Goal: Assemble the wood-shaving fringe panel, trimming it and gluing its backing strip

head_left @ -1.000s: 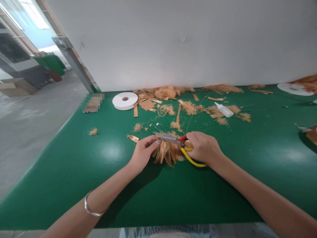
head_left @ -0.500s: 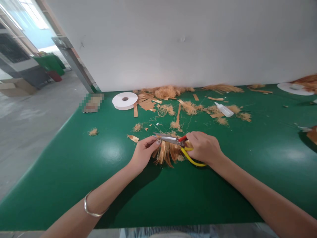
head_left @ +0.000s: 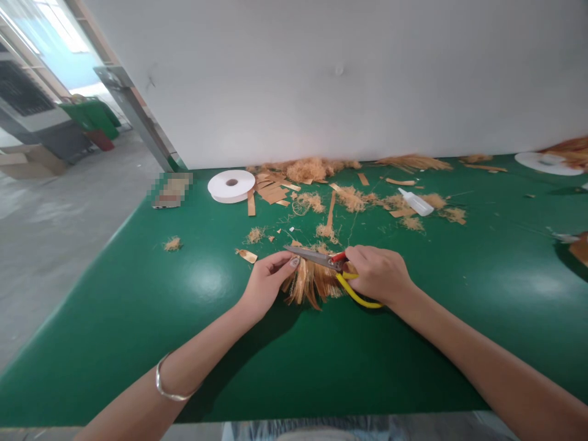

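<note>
A: Which step do I have in hand?

B: Cutting or trimming, I judge. At left, the left hand [head_left: 264,286] pinches the upper corner of a tan fringe bundle [head_left: 305,285], central over the green table [head_left: 138,343]. The scissors [head_left: 315,255] cross its top; at right, the right hand [head_left: 379,272] curls around their handles. The next move calls for a firm pinch, fingertips clear of the blades.

A: What escapes my camera?

B: From left: a pixelated item [head_left: 169,191], unidentifiable; the left fingertips, partly covered; the blades' gap, unclear; the right fingertips, hidden; a brown piece [head_left: 580,248], cut off by the frame.
</note>
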The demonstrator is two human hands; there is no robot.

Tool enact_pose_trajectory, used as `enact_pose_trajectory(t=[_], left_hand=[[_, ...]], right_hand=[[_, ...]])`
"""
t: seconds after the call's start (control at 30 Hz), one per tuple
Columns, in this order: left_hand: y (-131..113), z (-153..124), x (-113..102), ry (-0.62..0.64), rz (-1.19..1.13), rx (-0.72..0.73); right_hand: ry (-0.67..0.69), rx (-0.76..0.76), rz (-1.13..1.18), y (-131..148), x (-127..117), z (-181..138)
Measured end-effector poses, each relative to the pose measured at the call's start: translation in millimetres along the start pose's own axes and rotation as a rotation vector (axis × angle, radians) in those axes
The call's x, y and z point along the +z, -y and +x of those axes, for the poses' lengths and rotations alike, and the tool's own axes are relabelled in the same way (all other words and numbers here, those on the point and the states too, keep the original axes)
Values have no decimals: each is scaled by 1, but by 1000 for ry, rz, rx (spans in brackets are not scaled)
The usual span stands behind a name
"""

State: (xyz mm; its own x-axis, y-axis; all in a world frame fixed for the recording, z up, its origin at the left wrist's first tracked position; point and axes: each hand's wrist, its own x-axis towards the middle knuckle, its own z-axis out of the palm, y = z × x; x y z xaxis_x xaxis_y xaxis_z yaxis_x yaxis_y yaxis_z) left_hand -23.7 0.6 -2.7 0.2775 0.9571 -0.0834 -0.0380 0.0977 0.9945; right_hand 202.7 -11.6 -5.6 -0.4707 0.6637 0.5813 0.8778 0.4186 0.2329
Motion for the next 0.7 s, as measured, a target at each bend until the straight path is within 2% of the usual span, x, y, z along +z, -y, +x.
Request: enact_pose_trajectory(t=[0.2,0.27,0.4,0.47,0.57,0.7], left_hand=[[0,1,0,-10,-35,-12],[-2,2,1,-26,-63,-38],[-3,3,-1,-28,-66,-71],[-3,3,-2,-8,-54,-85],[-2,4,-5,7,-63,-103],[-4,6,-6,-7,-34,-104]], right_hand=[[16,29,54,2,1,0],[35,90,117,3,3,1],[122,318,342,1,6,3],[115,409,458,-3,8,4],[83,461,598,-8,9,4],[92,471,626,-11,10,2]])
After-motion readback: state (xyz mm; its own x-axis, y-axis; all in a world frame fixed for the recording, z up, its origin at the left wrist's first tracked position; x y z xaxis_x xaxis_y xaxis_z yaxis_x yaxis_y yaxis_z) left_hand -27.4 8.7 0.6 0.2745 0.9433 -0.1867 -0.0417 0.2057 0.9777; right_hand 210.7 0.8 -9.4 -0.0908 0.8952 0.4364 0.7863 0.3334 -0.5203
